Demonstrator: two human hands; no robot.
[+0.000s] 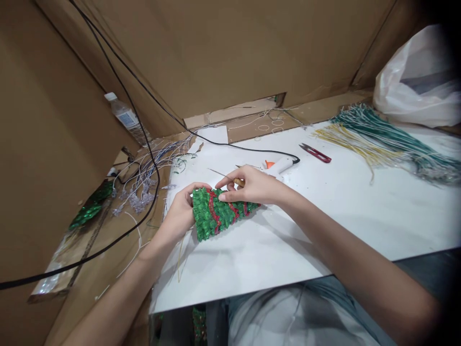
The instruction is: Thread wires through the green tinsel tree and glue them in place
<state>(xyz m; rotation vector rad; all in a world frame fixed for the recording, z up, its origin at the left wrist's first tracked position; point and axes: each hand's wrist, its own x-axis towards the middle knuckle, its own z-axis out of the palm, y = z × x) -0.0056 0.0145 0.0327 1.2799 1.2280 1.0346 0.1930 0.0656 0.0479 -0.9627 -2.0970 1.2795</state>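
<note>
A green tinsel cone point(205, 218) with red bands lies tilted above the white board, its wide end to the left. My left hand point(183, 206) grips that wide end, fingers partly hidden behind it. Over the cone's upper side, my right hand point(245, 185) holds a thin pointed tool with a yellowish-brown handle point(238, 182); the metal shaft points up and left. The right thumb and forefinger are at the tinsel's top edge; whether they pinch something small there cannot be made out.
Behind my right hand lies a white glue gun point(283, 165) with a black cable. Red snips point(317, 153), yellow wires point(356, 144) and green wires point(389, 132) are to the right. A bottle point(126, 117), loose white wires point(144, 178) and a plastic bag point(414, 81) stand or lie around the board point(360, 211).
</note>
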